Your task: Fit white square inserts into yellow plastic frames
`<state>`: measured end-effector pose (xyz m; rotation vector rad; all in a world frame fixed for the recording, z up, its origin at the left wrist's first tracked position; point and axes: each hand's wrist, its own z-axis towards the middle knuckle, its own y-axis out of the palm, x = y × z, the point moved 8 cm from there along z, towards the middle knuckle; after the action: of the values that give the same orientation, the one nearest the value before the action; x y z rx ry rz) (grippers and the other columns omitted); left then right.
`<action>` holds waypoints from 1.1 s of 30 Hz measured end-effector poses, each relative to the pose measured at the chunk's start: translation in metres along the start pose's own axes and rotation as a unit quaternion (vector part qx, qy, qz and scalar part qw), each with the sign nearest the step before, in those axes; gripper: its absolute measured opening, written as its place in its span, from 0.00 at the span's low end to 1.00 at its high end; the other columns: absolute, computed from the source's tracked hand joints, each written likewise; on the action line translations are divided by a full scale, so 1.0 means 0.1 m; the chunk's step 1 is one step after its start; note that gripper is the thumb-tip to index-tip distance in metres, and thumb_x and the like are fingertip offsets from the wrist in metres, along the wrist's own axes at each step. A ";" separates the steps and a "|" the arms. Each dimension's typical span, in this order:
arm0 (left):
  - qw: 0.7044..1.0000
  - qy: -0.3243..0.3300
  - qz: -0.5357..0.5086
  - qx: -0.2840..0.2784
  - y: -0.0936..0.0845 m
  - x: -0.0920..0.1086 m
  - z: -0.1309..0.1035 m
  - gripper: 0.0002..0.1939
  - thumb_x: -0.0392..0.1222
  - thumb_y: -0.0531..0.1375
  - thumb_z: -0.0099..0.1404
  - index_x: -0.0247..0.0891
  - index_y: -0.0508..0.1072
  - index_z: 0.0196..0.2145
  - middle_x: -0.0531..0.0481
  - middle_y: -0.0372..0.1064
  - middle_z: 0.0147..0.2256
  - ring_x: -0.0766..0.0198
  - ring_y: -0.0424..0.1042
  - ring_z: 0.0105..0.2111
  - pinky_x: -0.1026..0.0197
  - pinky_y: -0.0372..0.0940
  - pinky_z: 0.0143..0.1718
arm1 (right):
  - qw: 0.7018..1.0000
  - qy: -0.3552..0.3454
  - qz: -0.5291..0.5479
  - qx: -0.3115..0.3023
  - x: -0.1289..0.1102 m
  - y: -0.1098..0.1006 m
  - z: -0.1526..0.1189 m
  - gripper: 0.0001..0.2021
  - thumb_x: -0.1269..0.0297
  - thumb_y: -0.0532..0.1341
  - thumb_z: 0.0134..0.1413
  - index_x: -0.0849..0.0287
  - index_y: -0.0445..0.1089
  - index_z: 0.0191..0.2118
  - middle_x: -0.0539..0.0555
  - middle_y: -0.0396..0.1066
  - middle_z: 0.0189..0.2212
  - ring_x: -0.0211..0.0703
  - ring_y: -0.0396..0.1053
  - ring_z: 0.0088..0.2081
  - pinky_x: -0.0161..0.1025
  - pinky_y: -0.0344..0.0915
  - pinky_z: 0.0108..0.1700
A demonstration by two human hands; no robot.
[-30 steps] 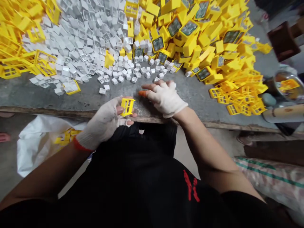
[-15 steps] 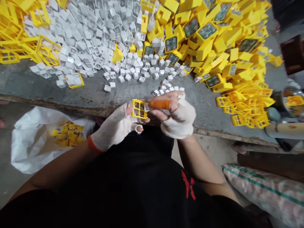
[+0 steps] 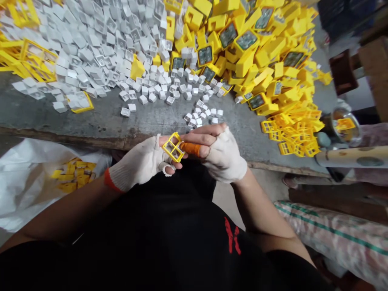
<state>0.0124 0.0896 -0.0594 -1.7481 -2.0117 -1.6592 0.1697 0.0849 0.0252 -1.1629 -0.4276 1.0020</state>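
1. A grey worktable ran across the view, its worn front edge just beyond the person's lap, with a white sack of yellow parts low to the left.
2. Nearest, over the lap and just short of that edge, the left hand in a cut-off white glove was closed on a small yellow frame, pinched between thumb and fingers.
3. The right hand, gloved likewise, met the frame from its right side; its orange-capped finger touched the frame's right corner. That hand was curled, but whether it held a small piece could not be told.
4. The frame sat tilted like a diamond between the two hands, its open face up, with the left hand bearing it.
5. Past the hands, loose white caps lay scattered on the table.
6. Farther back rose a white cap heap and, to the right, yellow housings.
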 end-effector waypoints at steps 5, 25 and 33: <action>0.995 0.064 -0.044 0.057 -0.14 0.12 -0.11 0.23 0.58 0.77 0.65 0.39 0.83 0.48 0.40 0.82 0.43 0.51 0.82 0.35 0.57 0.74 0.29 | 0.993 0.111 0.020 0.018 0.32 0.05 0.24 0.19 0.57 0.56 0.85 0.47 0.83 0.64 0.59 0.82 0.68 0.55 0.82 0.59 0.57 0.78 0.58; 0.934 0.321 0.035 0.153 -0.35 0.31 -0.30 0.23 0.41 0.80 0.64 0.45 0.84 0.55 0.47 0.84 0.49 0.55 0.84 0.48 0.60 0.79 0.43 | 0.985 0.122 0.113 0.053 -0.02 0.15 0.51 0.18 0.47 0.61 0.83 0.50 0.87 0.50 0.57 0.89 0.45 0.53 0.81 0.45 0.56 0.77 0.54; 0.949 0.265 -0.025 0.168 -0.40 0.26 -0.29 0.23 0.49 0.81 0.64 0.47 0.83 0.54 0.47 0.85 0.49 0.53 0.86 0.46 0.61 0.77 0.37 | 0.980 0.168 0.097 0.041 0.43 0.22 0.44 0.18 0.52 0.60 0.84 0.47 0.85 0.62 0.58 0.85 0.62 0.56 0.81 0.58 0.59 0.77 0.65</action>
<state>-0.0428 0.0959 -0.0586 -1.0121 -1.9343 -1.4727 0.1501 0.1463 0.0137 -1.2872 -0.0041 0.9576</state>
